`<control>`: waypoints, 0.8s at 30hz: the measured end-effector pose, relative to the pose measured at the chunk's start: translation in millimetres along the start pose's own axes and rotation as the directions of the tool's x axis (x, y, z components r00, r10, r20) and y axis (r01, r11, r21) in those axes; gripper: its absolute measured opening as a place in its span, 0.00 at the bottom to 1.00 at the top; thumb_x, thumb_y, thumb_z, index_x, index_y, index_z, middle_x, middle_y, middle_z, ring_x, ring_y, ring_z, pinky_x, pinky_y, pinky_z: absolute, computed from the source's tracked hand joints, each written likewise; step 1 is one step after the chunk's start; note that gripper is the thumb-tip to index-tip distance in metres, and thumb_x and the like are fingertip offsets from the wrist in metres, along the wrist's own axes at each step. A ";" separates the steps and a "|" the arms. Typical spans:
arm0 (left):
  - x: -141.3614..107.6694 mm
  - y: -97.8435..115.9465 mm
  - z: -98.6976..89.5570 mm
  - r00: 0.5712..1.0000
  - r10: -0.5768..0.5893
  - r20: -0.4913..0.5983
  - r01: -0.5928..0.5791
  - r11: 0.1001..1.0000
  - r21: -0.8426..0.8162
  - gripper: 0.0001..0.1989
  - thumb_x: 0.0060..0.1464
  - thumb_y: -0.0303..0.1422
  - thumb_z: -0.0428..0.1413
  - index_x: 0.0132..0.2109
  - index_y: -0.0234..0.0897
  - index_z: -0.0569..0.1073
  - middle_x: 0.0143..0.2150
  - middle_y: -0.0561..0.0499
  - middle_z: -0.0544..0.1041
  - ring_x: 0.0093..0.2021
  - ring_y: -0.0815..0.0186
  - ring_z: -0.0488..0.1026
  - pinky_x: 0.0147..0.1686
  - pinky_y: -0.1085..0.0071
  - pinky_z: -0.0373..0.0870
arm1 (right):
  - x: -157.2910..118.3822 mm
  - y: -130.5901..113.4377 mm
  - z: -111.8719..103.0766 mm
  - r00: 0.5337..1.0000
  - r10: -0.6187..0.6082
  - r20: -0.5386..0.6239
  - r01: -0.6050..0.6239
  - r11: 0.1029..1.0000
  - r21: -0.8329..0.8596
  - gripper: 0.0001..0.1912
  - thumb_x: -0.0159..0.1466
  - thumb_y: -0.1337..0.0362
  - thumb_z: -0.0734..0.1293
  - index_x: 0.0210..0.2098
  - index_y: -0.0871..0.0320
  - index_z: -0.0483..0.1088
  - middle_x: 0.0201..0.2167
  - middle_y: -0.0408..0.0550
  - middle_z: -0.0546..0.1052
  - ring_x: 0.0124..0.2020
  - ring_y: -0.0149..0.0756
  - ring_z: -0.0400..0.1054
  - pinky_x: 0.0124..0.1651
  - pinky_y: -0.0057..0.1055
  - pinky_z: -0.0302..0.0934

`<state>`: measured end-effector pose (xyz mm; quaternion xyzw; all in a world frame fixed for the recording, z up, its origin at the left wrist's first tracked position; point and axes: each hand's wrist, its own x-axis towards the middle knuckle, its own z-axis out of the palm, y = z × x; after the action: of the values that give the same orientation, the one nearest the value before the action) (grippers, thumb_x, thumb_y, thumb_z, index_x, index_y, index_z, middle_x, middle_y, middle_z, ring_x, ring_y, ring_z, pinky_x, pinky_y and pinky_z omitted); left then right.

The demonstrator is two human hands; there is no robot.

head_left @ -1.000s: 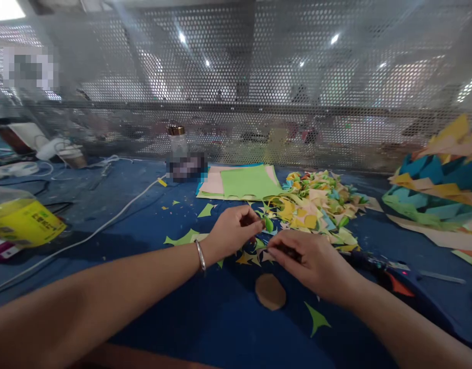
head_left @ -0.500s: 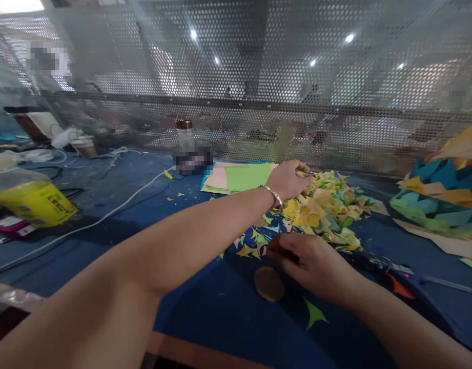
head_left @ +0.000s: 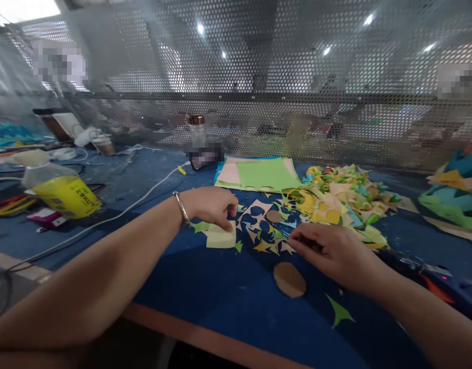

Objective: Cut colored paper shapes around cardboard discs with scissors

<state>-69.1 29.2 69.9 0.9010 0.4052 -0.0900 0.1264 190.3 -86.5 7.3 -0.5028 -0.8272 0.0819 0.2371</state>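
My left hand (head_left: pixel 212 206), a bracelet at its wrist, hovers over the desk with bent fingers and the thumb apart from them. Just under its thumb is a pale yellow paper square (head_left: pixel 221 238); whether they touch I cannot tell. My right hand (head_left: pixel 328 251) is closed, its fingertips pinched together beside the paper scraps (head_left: pixel 262 247); what they hold, if anything, is hidden. In front of it lies a brown cardboard disc (head_left: pixel 290 280), and a smaller brown disc (head_left: pixel 274 216) rests among the scraps. A green pointed scrap (head_left: pixel 339 311) lies near my right forearm.
Behind are stacked coloured sheets (head_left: pixel 268 173) and a heap of cut paper (head_left: pixel 341 197). A blue glue gun (head_left: pixel 431 277) lies at right, near a layered paper piece (head_left: pixel 456 189). At left are a yellow-labelled bottle (head_left: pixel 66 192) and a white cable (head_left: pixel 138 193). A mesh panel (head_left: pixel 259 110) stands behind.
My left hand has come back from the paper heap to the left and nearer. The pale yellow square now shows beneath it. My right hand stays by the scraps, and the view has shifted slightly.
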 end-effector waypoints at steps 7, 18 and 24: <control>2.9 -8.5 5.8 0.991 0.069 0.113 -0.054 0.989 -0.136 0.06 0.43 0.30 0.65 0.28 0.41 0.75 0.26 0.55 0.77 0.27 0.65 0.70 0.27 0.71 0.58 | -3.0 10.3 1.1 0.998 0.054 -0.016 -0.054 0.999 0.003 0.17 0.72 0.53 0.61 0.34 0.53 0.75 0.25 0.44 0.79 0.21 0.33 0.69 0.23 0.28 0.57; 27.0 -15.1 -2.9 0.995 -0.034 -0.098 0.024 0.994 -0.106 0.17 0.47 0.33 0.62 0.47 0.40 0.82 0.45 0.46 0.84 0.41 0.61 0.78 0.39 0.72 0.70 | -2.0 -0.5 -0.8 0.999 0.011 0.034 -0.010 1.000 -0.008 0.15 0.71 0.55 0.61 0.34 0.53 0.75 0.23 0.43 0.78 0.20 0.32 0.69 0.23 0.28 0.56; 103.8 -15.2 -15.5 0.913 -0.273 -0.303 0.268 0.962 -0.060 0.31 0.55 0.45 0.59 0.59 0.29 0.76 0.63 0.32 0.75 0.63 0.43 0.71 0.59 0.62 0.67 | -2.2 3.5 2.9 1.000 0.003 -0.011 -0.004 1.000 -0.024 0.16 0.72 0.55 0.61 0.33 0.53 0.74 0.22 0.43 0.77 0.20 0.33 0.68 0.23 0.29 0.55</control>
<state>-11.6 117.0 54.8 0.8380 0.5414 0.0386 0.0559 192.6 -86.5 2.8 -0.5075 -0.8260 0.0696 0.2353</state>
